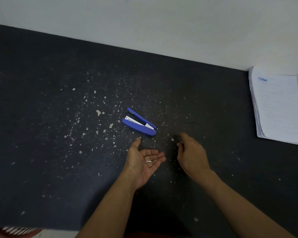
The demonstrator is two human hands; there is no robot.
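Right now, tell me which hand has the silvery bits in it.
The left hand, palm up, with the bits lying on its palm; the right hand is turned palm down, fingers curled, beside it.

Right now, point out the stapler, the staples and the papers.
stapler (138, 129): head view, on its blue base.
staples (148, 161): head view, on the small metal cluster.
papers (279, 107): head view, on the top sheet.

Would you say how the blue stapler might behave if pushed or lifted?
The blue stapler lies hinged open in a V, so if it were lifted by one arm, the other would probably swing. Its flat-sided body should slide, not roll.
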